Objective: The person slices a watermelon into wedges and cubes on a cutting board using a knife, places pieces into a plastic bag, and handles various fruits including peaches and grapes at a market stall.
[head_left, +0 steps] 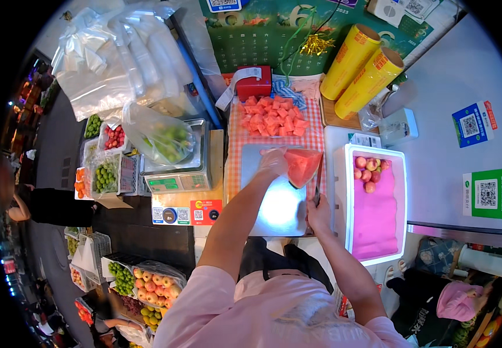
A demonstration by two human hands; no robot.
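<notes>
A wedge of red watermelon rests on a shiny metal cutting board in front of me. My left hand, which seems to wear a thin clear glove, grips the wedge from its left side. In my right hand is a knife, its handle in my closed fingers. The blade points away from me, close along the wedge's right side. Just beyond the board, a heap of watermelon cubes lies on a red-checked cloth.
Right of the board stands a white foam box with several peaches inside. Two yellow film rolls stand behind it. To the left, a scale carries a bag of green fruit. A red label printer sits at the back. People are nearby.
</notes>
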